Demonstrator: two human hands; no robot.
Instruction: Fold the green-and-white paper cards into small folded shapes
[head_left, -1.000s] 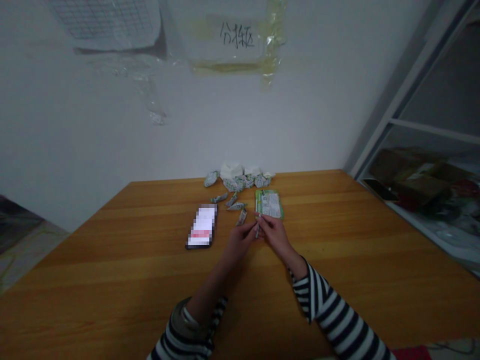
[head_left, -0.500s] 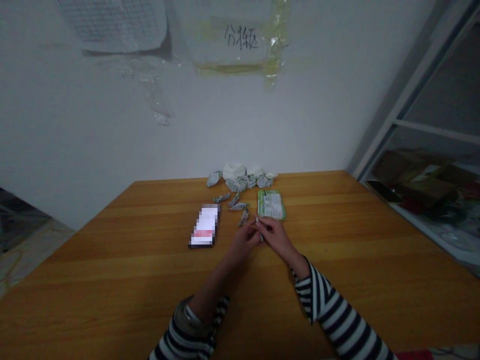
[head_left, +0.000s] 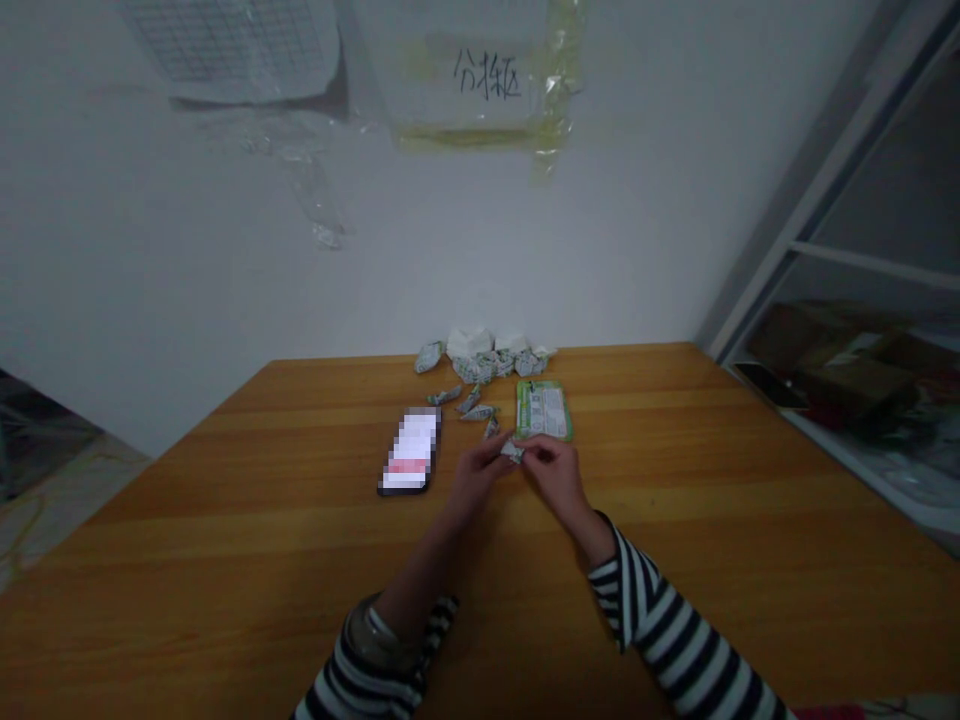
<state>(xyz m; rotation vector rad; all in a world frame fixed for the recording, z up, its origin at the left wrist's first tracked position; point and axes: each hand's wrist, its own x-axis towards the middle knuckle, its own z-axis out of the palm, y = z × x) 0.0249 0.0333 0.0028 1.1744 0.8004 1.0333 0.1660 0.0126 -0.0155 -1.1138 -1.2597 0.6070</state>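
Both hands meet over the wooden table (head_left: pixel 225 560), pinching one small folded piece of printed paper (head_left: pixel 513 450) between their fingertips. My left hand (head_left: pixel 476 478) grips its left side and my right hand (head_left: pixel 553 476) its right side. Just beyond the hands lies a green-edged printed sheet (head_left: pixel 543 410). Several small folded paper pieces (head_left: pixel 471 403) lie in a loose row to the left of that sheet. A heap of more folded pieces (head_left: pixel 480 357) sits at the table's far edge against the wall.
A phone (head_left: pixel 410 450) with a lit screen lies left of the hands. A metal shelf (head_left: pixel 847 370) with dark clutter stands to the right. Taped paper and plastic (head_left: pixel 480 90) hang on the white wall above.
The folded paper was held upright as a narrow strip; now it lies more sideways between the fingertips. Both hands have shifted slightly right.
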